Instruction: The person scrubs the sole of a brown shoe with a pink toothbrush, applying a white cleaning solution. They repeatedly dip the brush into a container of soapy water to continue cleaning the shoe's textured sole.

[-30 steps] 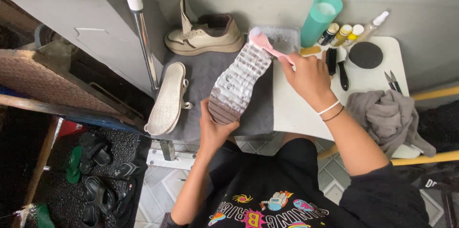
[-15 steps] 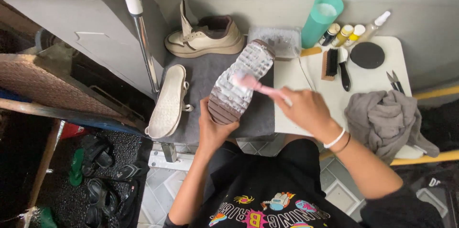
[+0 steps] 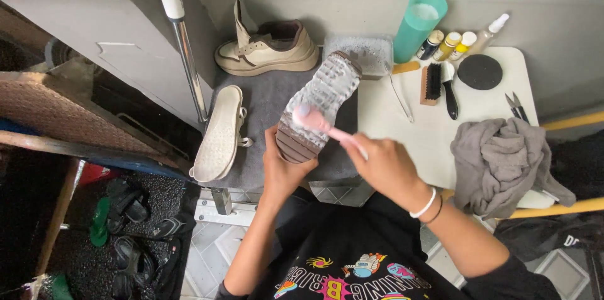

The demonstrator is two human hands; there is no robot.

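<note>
My left hand grips the heel end of a shoe turned sole-up, its tread covered in white foam. My right hand holds a pink brush whose head rests on the heel part of the sole. The shoe lies over a grey mat. The matching beige shoe stands upright at the back of the mat. A pale insole lies on the mat's left side.
A white table at right carries a teal cup, small bottles, a black-bristled wooden brush, a black round lid, scissors, a foamy tray and a grey cloth. Sandals lie on the floor at lower left.
My right hand drew the pink brush from the toe end of the sole near the tray down to the heel end. The left hand kept hold of the shoe.
</note>
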